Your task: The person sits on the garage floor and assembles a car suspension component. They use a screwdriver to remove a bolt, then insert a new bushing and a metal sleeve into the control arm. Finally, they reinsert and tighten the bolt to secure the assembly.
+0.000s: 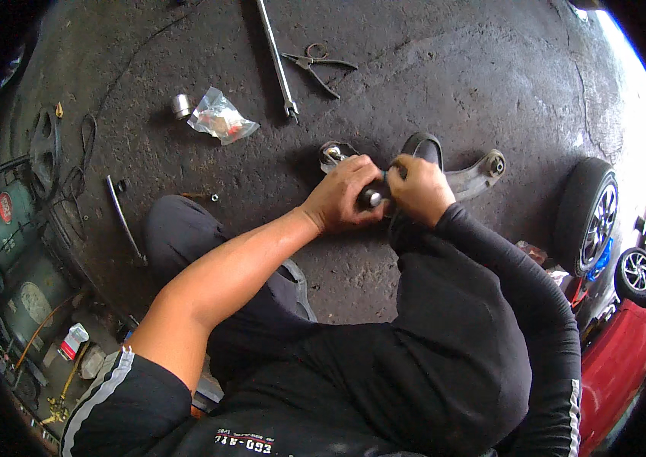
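Observation:
A grey metal car control arm [475,180] lies on the floor, its bushing end to the right and its middle hidden behind my right hand and my black shoe [423,147]. My left hand [347,193] is closed round a dark cylindrical piece with a shiny round end [372,199]; its kind is not clear. Touching close beside it, my right hand [420,188] is closed in a pinch, and what its fingers hold is mostly hidden. Just beyond my left hand sits a shiny round metal part with a dark rim [333,154].
Farther off lie a long metal bar [275,57], snap-ring pliers [314,67], a clear plastic bag [222,118] and a silver metal sleeve [181,106]. A curved tube [125,217] is at left, near a green compressor [14,217]. A wheel [591,215] stands at right.

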`<action>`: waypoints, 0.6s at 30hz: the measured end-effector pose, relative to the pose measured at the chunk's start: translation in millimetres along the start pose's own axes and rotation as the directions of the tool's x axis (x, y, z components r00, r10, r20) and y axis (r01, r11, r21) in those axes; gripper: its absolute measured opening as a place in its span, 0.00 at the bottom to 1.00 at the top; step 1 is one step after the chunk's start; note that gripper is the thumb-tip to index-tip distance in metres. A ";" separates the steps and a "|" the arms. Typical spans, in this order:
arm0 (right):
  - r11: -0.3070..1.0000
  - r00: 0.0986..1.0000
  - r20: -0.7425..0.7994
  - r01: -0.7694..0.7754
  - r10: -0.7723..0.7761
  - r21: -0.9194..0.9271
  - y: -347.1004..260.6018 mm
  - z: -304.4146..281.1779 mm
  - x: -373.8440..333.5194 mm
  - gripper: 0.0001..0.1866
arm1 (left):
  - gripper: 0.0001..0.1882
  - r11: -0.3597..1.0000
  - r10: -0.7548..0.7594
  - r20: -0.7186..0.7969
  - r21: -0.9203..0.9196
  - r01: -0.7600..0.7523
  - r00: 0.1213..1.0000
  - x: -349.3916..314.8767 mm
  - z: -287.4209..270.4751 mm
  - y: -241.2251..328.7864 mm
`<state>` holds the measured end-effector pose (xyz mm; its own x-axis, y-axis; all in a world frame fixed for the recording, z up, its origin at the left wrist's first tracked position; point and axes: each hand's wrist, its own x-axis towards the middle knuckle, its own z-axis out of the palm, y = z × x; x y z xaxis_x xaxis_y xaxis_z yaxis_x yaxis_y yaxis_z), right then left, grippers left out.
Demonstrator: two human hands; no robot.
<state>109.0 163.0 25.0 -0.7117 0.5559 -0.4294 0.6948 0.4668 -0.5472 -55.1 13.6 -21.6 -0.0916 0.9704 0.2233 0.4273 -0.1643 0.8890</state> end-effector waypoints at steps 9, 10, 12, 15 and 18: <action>0.999 0.990 0.136 -0.030 0.031 -0.012 -4.8 -2.7 -5.0 0.20 | 0.12 0.997 -0.079 0.078 0.027 0.077 0.994 -18.9 -14.0 -6.1; 0.999 0.989 0.146 -0.036 0.037 -0.010 -6.1 -4.9 -4.4 0.20 | 0.11 0.997 -0.069 0.092 0.030 0.066 0.993 -19.2 -12.3 -8.1; 1.000 0.990 0.137 -0.024 0.024 -0.002 -8.4 -9.3 -3.1 0.21 | 0.09 0.998 -0.059 0.151 0.043 0.053 0.987 -20.1 -10.4 -13.3; 1.000 0.983 0.184 -0.023 0.025 -0.012 -9.1 -16.2 2.2 0.21 | 0.06 0.999 -0.040 0.214 0.029 0.034 0.976 -23.9 -7.3 -22.6; 0.999 0.972 0.233 -0.021 0.030 -0.043 -9.4 -21.6 7.9 0.21 | 0.08 0.995 0.099 0.399 -0.019 -0.100 0.911 -30.4 -6.7 -31.7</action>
<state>99.0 177.9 42.2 -0.6948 0.3945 -0.6013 0.7133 0.4845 -0.5064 -71.9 -11.9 -53.8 0.3181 0.9388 0.1320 0.4169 -0.2636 0.8699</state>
